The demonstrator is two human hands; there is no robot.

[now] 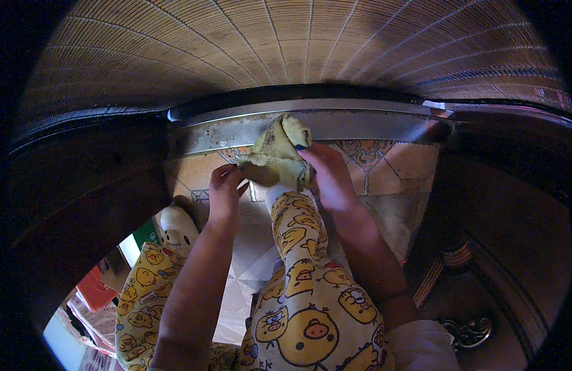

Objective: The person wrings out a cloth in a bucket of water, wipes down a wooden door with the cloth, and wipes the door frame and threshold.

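A worn yellow-green cloth [279, 143] hangs bunched in front of me, above one foot and before a metal threshold strip [350, 125]. My right hand [330, 169] grips its right side, with the thumb on a fold near the top. At the cloth's lower left edge is my left hand [226, 183], its fingers bent and the fingertips on or close to the edge; whether they pinch it cannot be told. The chick-print trousers [309, 324] cover my legs. A light slipper with a printed face [177, 227] is on the left foot.
A woven slatted curtain [309, 46] spans the far side, above the strip. Patterned orange tiles [406, 160] adjoin the strip. Dark wood panels stand on both sides, the right one with a metal door handle [473, 331]. A red object [95, 288] and fabric lie at lower left.
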